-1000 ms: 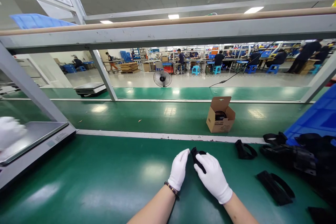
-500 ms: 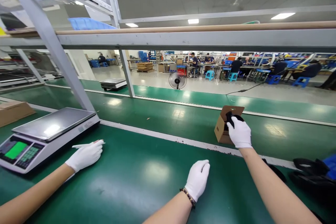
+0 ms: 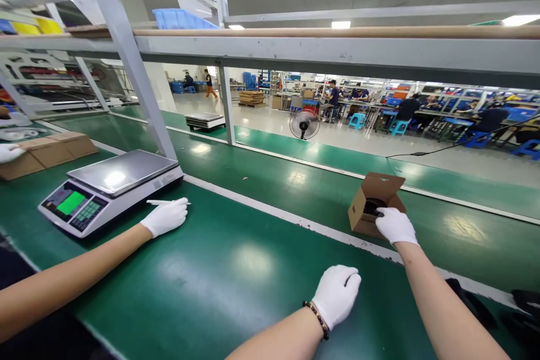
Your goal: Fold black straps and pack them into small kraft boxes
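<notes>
My right hand [image 3: 395, 225], in a white glove, is at the open brown cardboard box [image 3: 358, 211] on the green surface. Its fingers are closed at the opening, on a black object [image 3: 373, 206] that sits mostly inside. The object's kind cannot be made out. The box's flap stands up at the back. My left hand [image 3: 337, 295], gloved and with a beaded bracelet at the wrist, rests closed as a fist above the green table [image 3: 253, 304], nearer to me than the box. Its palm is hidden.
Another person's gloved hand [image 3: 166, 217] lies beside a digital scale [image 3: 122, 171] at left. Brown cartons [image 3: 59, 152] stand behind it, with a further gloved hand [image 3: 9, 153] at the edge. Black items [image 3: 472, 301] lie at lower right. A shelf beam [image 3: 295, 50] crosses overhead.
My right hand has lowered the black object into the box. The view has turned left, so the scale and cartons show more fully. My left hand remains a fist.
</notes>
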The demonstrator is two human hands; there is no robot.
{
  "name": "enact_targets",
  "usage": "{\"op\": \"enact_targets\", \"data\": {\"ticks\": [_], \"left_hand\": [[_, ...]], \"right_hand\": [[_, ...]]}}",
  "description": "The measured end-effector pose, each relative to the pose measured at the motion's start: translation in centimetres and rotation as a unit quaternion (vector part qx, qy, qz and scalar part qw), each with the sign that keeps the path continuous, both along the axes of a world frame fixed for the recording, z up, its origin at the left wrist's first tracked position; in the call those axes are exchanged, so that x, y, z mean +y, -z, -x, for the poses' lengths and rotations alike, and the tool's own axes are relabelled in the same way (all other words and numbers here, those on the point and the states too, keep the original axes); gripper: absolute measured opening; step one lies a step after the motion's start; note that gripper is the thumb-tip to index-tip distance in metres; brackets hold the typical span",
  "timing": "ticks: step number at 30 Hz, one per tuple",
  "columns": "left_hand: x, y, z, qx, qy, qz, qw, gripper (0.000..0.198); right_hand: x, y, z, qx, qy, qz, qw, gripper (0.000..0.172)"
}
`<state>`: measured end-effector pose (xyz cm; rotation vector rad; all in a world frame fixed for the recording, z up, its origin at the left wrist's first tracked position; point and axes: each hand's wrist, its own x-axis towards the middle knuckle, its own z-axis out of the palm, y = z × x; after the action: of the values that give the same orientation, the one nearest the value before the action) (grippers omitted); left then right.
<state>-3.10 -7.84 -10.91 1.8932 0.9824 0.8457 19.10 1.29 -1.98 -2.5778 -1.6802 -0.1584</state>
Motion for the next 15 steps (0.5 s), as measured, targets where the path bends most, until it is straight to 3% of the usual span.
{"op": "enact_targets", "data": {"ticks": [4,8,11,15], "left_hand": [[0.1,0.2,0.0,-0.022,-0.015,0.007,1.000,0.036],[0.3,0.3,0.2,-0.057,-0.052,0.013,0.997,0.039],[0.4,0.4,0.3,-0.093,-0.088,-0.001,0.992,0.052],[0.5,0.2,0.8,-0.148,-0.090,-0.007,0.985,0.080]], "right_hand": [[0.2,-0.4,0.6,0.001,-0.042,0.045,0.998,0.025],[-0.9,-2.3,2.2,-0.009,-0.088,0.051,0.995,0.021],[-4.6,-2.7,4.6,-0.025,-0.147,0.036,0.988,0.025],[-11.6,-0.4,8.7,-0.055,-0.214,0.009,0.975,0.026]]}}
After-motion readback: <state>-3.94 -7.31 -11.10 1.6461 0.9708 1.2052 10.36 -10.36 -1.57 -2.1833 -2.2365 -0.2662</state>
